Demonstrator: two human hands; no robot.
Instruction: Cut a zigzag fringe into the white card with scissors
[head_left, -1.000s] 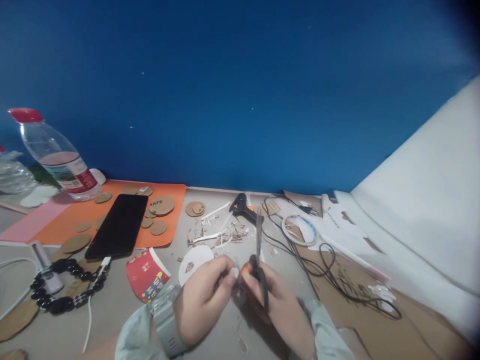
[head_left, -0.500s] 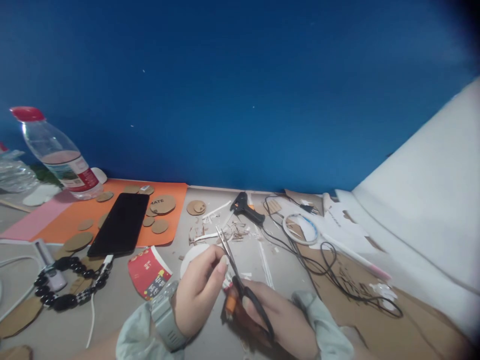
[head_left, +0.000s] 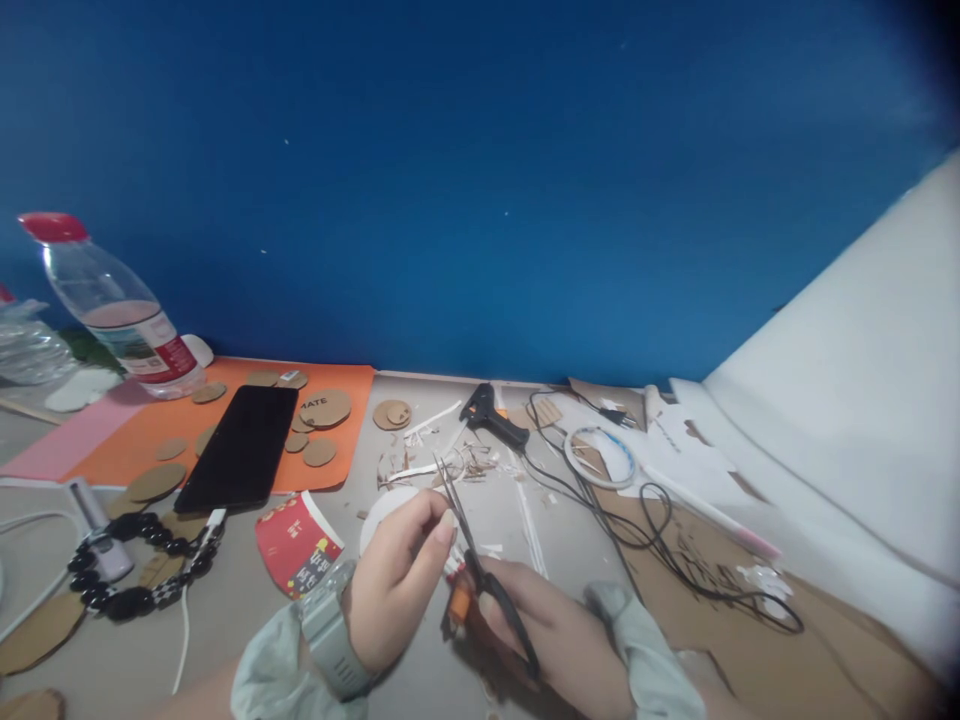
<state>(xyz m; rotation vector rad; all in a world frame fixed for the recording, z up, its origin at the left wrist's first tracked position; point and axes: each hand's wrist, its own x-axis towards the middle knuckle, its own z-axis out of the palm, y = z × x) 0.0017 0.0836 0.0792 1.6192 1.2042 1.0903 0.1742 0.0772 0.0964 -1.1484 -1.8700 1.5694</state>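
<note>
My right hand (head_left: 551, 635) grips a pair of scissors (head_left: 480, 565) with black and orange handles; the blades point up and to the left, slightly apart. My left hand (head_left: 397, 580), with a grey watch (head_left: 326, 630) on the wrist, pinches something small against the blades near their pivot; I cannot make out what it is. Both hands meet low in the middle of the view, above the grey table (head_left: 225, 620).
A black glue gun (head_left: 491, 415) with its cable (head_left: 645, 530), white strips and scraps lie behind the hands. A phone (head_left: 240, 450) and cardboard discs rest on orange paper (head_left: 341, 385); a bottle (head_left: 112, 310), a bead bracelet (head_left: 131, 575) and a red paper cup (head_left: 296, 545) lie left.
The scissors have swung from pointing straight up to leaning left, and my right hand has dropped lower. Since half a second ago the hands have barely moved.
</note>
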